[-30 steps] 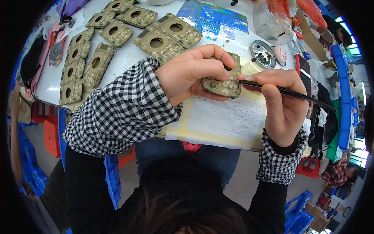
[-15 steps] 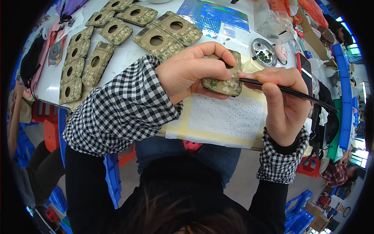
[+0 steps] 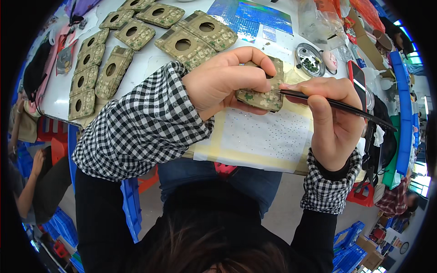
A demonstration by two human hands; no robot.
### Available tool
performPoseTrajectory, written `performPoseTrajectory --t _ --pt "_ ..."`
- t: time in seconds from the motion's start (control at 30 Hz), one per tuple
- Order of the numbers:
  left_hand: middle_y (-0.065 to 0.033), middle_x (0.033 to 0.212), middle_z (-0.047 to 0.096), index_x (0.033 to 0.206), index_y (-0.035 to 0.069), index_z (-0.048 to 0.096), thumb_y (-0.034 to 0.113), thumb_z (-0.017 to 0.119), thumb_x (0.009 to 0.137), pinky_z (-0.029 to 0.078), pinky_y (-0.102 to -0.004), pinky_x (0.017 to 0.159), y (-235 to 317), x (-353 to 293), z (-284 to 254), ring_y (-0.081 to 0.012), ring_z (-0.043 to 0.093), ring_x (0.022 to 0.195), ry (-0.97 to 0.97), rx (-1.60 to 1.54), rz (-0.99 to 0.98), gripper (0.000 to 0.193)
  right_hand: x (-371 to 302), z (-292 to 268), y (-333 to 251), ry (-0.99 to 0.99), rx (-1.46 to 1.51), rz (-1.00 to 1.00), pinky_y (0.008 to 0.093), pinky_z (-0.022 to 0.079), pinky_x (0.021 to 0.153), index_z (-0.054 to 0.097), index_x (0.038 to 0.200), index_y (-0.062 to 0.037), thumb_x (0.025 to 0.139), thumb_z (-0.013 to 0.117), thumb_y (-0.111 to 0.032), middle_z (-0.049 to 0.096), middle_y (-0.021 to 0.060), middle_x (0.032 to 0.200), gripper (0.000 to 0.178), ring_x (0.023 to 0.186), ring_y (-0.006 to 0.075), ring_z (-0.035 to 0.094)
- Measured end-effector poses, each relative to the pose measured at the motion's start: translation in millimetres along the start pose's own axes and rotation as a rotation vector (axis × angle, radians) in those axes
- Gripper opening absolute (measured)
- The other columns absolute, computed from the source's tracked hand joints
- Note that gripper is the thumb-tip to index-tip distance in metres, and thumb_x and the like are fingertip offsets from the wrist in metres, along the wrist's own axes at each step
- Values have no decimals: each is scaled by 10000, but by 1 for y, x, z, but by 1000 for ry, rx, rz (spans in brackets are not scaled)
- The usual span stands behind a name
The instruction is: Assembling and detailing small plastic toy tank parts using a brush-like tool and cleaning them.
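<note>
My left hand [image 3: 232, 77] grips a small camouflage fabric case [image 3: 260, 98] with a round hole, thumb pressed on its face and fingers curled around it. Black tweezers [image 3: 339, 105] are pinched in my right hand [image 3: 334, 102], their fine tips meeting the case's surface beside my left thumb. Whatever sits between the tips is too small to make out. Under both hands lies a white sheet [image 3: 255, 150] strewn with many tiny dark specks. Matching camouflage cases [image 3: 184, 45] with round holes lie in groups to the left and beyond my left hand.
Shiny blue holographic sheets [image 3: 264, 17] lie at the far side. A round dish [image 3: 310, 60] of small dark green pieces stands at the right, near a red-edged phone [image 3: 358, 79]. Clear plastic bags [image 3: 318, 27] are behind it. Another person's arm [image 3: 32, 184] shows at the left.
My hands stay almost in place; the tweezer tips shift only slightly on the case. At the left, the other person's arm and hand have moved into clearer view over their leg.
</note>
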State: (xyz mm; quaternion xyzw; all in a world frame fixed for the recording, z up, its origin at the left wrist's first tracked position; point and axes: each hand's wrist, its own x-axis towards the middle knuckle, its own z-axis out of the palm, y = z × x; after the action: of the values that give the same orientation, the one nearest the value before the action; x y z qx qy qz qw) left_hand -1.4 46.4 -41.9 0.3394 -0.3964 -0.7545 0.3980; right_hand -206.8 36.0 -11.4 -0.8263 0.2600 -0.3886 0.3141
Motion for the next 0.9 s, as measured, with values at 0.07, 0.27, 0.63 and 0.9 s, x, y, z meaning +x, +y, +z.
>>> performPoseTrajectory --t 0.07,0.27,0.63,0.9 --pt "-123 990 614 1056 66 462 126 542 819 523 -298 748 1 0 1 -217 646 885 8 1 -4 257 1 -1 0 -10 -21 -10 307 507 755 510 914 32 913 514 -95 610 150 880 127 837 217 621" --pt "-123 990 610 1056 65 462 133 538 821 524 -307 756 0 1 0 -220 644 883 -8 -19 -1 256 -1 -1 1 -1 -12 1 311 510 755 509 909 32 914 514 -100 614 155 876 132 837 224 626" --pt "-113 988 607 1058 69 459 129 546 816 519 -301 753 -1 0 -1 -208 640 886 -2 9 5 264 0 0 1 -9 -52 -20 313 505 760 509 903 32 908 520 -95 615 157 874 128 837 226 628" --pt "-110 987 604 1055 70 457 115 546 818 520 -296 752 -1 0 -1 -201 639 885 -5 11 9 258 1 -1 -1 -9 -69 -30 307 493 758 512 898 27 906 529 -104 629 163 870 133 829 221 626"
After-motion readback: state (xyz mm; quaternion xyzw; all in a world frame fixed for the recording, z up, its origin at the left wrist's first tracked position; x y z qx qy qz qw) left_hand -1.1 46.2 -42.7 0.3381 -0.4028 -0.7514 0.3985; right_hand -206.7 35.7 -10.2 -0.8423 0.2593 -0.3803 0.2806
